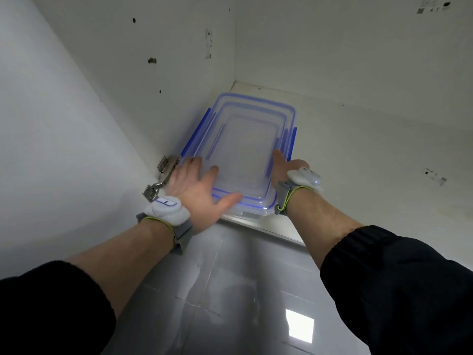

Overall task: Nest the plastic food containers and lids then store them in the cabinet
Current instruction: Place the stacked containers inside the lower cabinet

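Container stack (245, 149) between left fingers (193, 163) and right fingers (278, 157), apparently touching.

Head view, close, facing into cabinet (332, 60).

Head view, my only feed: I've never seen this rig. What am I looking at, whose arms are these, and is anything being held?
There is no machine here. A person works with two bare hands, and the camera sits on their head, looking over their arms into an open white cabinet. The white wrist devices are strapped on; what they are for is not visible. On the cabinet shelf, at its left side by the metal door hinge, lies a stack of clear containers with blue-rimmed lids. The left hand lies flat on the stack's near left corner, fingers spread. The right hand lies straight-fingered against its right side. Neither grip curls round it, so it looks pushed rather than carried. Below the shelf is glossy grey tile.
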The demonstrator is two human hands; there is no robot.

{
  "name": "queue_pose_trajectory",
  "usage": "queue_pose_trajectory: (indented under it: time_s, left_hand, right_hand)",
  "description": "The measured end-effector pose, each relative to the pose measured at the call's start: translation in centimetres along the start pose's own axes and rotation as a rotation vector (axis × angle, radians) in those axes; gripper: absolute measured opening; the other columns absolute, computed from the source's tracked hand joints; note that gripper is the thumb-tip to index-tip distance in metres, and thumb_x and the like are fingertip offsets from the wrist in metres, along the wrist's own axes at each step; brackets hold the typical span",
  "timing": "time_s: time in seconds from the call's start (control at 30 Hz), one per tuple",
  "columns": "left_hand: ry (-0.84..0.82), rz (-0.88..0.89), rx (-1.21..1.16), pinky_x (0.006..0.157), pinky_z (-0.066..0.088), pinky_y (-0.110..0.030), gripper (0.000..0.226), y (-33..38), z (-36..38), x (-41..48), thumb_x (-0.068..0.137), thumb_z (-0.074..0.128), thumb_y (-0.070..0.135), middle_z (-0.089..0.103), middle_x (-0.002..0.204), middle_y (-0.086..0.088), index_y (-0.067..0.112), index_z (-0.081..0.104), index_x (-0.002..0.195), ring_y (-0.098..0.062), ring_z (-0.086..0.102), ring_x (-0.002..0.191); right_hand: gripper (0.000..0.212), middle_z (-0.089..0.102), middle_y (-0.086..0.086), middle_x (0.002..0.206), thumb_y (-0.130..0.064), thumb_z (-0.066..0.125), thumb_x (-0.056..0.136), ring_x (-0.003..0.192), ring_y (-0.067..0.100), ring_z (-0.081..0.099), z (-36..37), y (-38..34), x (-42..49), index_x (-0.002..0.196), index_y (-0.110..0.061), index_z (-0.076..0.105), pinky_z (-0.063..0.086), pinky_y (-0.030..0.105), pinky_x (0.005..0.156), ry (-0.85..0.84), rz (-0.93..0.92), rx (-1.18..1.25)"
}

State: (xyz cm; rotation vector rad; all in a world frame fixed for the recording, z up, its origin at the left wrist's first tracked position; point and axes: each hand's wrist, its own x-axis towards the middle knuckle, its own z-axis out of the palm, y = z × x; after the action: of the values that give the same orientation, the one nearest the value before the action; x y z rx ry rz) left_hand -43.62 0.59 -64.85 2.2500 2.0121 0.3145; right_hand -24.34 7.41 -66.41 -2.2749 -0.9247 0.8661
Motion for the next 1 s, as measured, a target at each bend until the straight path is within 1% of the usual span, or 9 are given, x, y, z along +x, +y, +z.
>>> queue_pose_trajectory:
  time_s: [0.1,0.2,0.37,0.47,0.53,0.6,0.7,0.87,1.0]
  left_hand:
    - [-0.107,0.069,0.104,0.117,0.011,-0.047,0.108,-0.7,0.4,0.2,0.055,0.027,0.092,0.024,0.154,-0.012,0.029,0.032,0.142,-0.029,0.017,0.143]
    - [-0.177,0.118,0.146,0.117,0.004,-0.046,0.093,-1.7,0.6,1.4,0.07,0.04,0.08,0.011,0.158,-0.011,0.031,0.018,0.146,-0.027,0.007,0.146]
    - [-0.219,0.132,0.156,0.117,0.007,-0.046,0.08,-1.9,0.6,3.1,0.082,0.042,0.068,0.006,0.16,-0.011,0.031,0.014,0.148,-0.027,0.005,0.147]
    - [-0.208,0.115,0.141,0.117,0.006,-0.047,0.08,-1.6,0.7,4.2,0.083,0.043,0.066,0.006,0.16,-0.01,0.031,0.015,0.149,-0.027,0.004,0.147]
    - [-0.211,0.077,0.13,0.118,0.005,-0.048,0.078,-1.3,0.7,5.1,0.085,0.044,0.064,0.004,0.161,-0.008,0.032,0.014,0.149,-0.025,0.002,0.148]
    - [-0.25,0.052,0.125,0.118,0.003,-0.048,0.077,-1.3,0.5,5.9,0.087,0.043,0.062,0.0,0.161,-0.007,0.033,0.01,0.149,-0.024,-0.001,0.148]
    - [-0.312,0.039,0.126,0.119,0.0,-0.047,0.074,-1.2,0.2,6.8,0.089,0.041,0.059,-0.005,0.161,-0.005,0.033,0.006,0.15,-0.023,-0.006,0.148]
    - [-0.419,0.013,0.112,0.119,-0.002,-0.046,0.075,-0.8,-0.3,9.0,0.09,0.042,0.058,-0.011,0.16,-0.004,0.034,0.003,0.15,-0.022,-0.01,0.147]
    - [-0.321,0.03,0.101,0.118,0.001,-0.046,0.075,-0.8,0.5,9.7,0.089,0.045,0.057,-0.004,0.161,-0.005,0.034,0.008,0.15,-0.023,-0.005,0.148]
  right_hand:
    - [0.051,0.053,0.007,0.065,-0.058,0.047,0.087,0.055,0.023,0.047,-0.4,-1.1,0.5,0.079,-0.009,0.056,0.026,0.025,0.048,-0.012,-0.01,-0.022]
    - [0.052,0.055,0.006,0.068,-0.056,0.047,0.088,0.06,0.024,0.05,-0.1,-1.6,0.6,0.085,-0.006,0.06,0.031,0.025,0.053,-0.009,-0.009,0.005]
    - [0.044,0.059,0.006,0.082,-0.037,0.056,0.081,0.061,0.025,0.051,1.2,0.5,-1.1,0.109,-0.002,0.057,0.038,0.029,0.065,-0.01,-0.146,0.145]
    - [0.064,0.06,-0.002,0.1,-0.046,0.054,0.074,0.083,0.028,0.061,1.4,1.5,-2.1,0.126,-0.01,0.048,0.045,0.031,0.076,-0.083,-0.156,0.111]
    - [0.077,0.063,0.006,0.117,-0.051,0.053,0.069,0.094,0.032,0.064,1.4,1.4,-2.1,0.135,-0.014,0.041,0.052,0.036,0.082,-0.123,-0.165,0.132]
    - [0.08,0.057,0.012,0.131,-0.051,0.056,0.074,0.107,0.034,0.061,1.6,1.1,-2.0,0.141,-0.013,0.035,0.046,0.031,0.087,-0.142,-0.185,0.167]
    - [0.075,0.044,0.011,0.145,-0.046,0.057,0.085,0.125,0.033,0.049,1.5,0.6,-1.4,0.144,-0.01,0.029,0.033,0.028,0.089,-0.151,-0.187,0.167]
    - [0.062,0.051,0.016,0.137,-0.042,0.056,0.088,0.117,0.036,0.054,1.4,-0.4,-0.9,0.136,-0.007,0.04,0.044,0.037,0.097,-0.144,-0.199,0.173]
    - [0.065,0.048,0.016,0.14,-0.041,0.057,0.089,0.122,0.036,0.051,1.3,-1.1,-0.3,0.139,-0.005,0.037,0.04,0.038,0.099,-0.123,-0.198,0.16]
